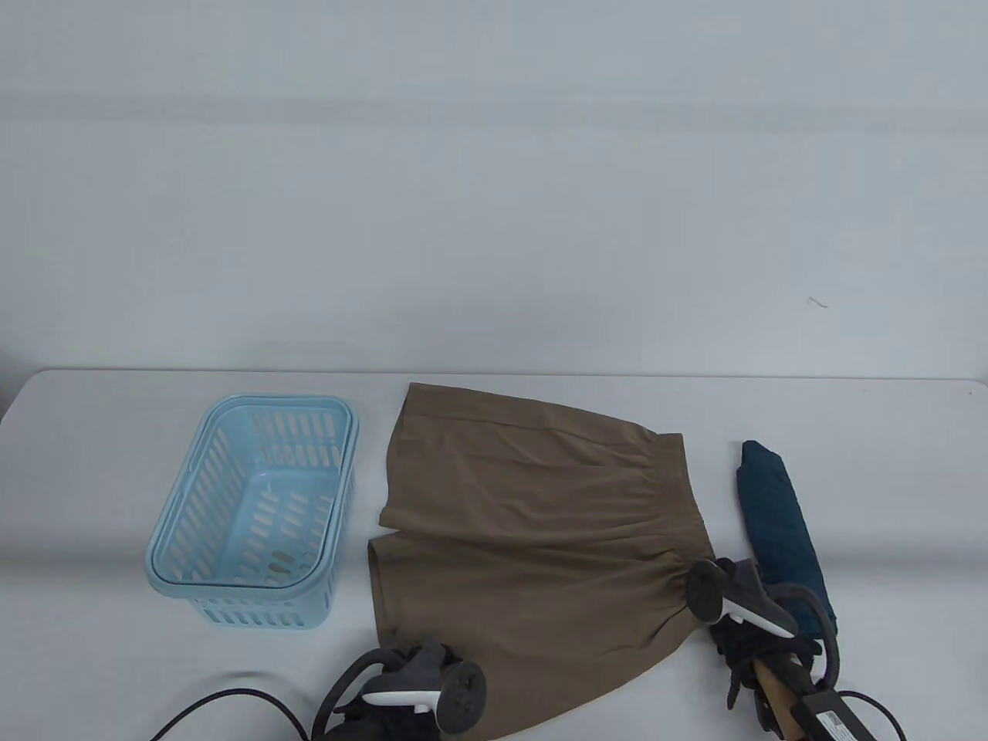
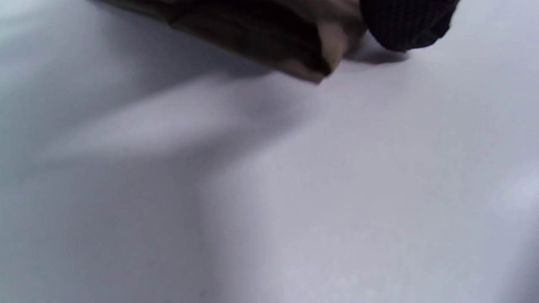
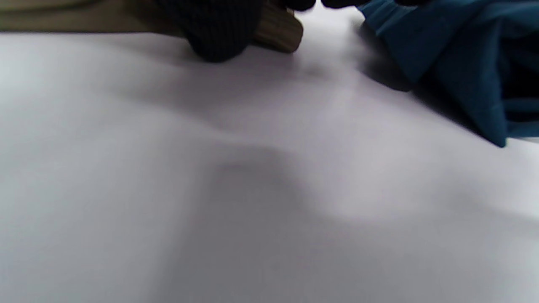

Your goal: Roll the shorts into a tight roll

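Note:
Brown shorts [image 1: 532, 540] lie spread on the white table [image 1: 116, 656], waistband to the right, legs to the left. My left hand [image 1: 421, 683] grips the near leg hem at the shorts' bottom-left corner; the left wrist view shows the lifted hem [image 2: 311, 50] beside a gloved fingertip [image 2: 404, 25]. My right hand [image 1: 729, 598] grips the bunched waistband at its near end; the right wrist view shows the waistband corner [image 3: 282, 33] under a gloved finger [image 3: 214, 29].
A light blue slotted basket [image 1: 255, 509] stands left of the shorts. A dark teal folded garment [image 1: 779, 525] lies just right of my right hand, also in the right wrist view [image 3: 463, 63]. Cables trail along the near edge.

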`<state>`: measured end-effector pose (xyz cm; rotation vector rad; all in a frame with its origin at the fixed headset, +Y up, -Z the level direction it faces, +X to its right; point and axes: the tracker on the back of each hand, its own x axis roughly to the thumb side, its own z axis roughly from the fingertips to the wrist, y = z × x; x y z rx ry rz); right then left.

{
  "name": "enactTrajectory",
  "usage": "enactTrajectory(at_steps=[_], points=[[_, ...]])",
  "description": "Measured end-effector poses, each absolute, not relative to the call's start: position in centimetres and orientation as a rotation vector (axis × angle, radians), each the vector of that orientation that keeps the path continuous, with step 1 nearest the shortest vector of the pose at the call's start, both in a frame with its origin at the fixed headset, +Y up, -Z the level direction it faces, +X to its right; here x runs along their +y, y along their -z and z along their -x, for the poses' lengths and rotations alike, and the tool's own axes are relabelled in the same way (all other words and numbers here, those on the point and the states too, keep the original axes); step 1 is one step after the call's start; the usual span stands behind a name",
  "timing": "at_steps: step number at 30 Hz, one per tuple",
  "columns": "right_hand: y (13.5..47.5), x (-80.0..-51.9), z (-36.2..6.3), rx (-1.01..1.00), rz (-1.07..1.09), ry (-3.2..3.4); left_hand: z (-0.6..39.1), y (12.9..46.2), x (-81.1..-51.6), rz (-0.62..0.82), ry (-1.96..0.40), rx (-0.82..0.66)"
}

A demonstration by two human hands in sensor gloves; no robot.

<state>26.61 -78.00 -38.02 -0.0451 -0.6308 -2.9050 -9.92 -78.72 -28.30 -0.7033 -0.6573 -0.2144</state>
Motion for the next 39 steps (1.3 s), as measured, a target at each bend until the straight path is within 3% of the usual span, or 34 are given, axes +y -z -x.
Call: enactTrajectory(at_steps=[11, 13, 21, 29, 39], points=[[38.4, -77.8, -26.7, -0.344, 0.017, 2.982, 10.1, 29.3, -77.4, 0.549, 0.163, -0.639], [38.3, -77.6, -26.7, -0.281, 0.034, 2.983, 10.1, 29.7, -76.2, 0.452, 0.108, -0.644], [37.4, -75.9, -28.1, -0.184, 0.118, 3.110, 12.2, 29.7, -70.4, 0.323, -0.126, -0.615], [36.0, -72.7, -29.0, -0.179, 0.238, 3.350, 14.6, 27.5, -64.3, 0.148, -0.221, -0.595], [33.5, -67.3, -31.1, -0.438, 0.456, 3.578, 16.6, 25.0, -58.3, 0.061, -0.347, -0.599]])
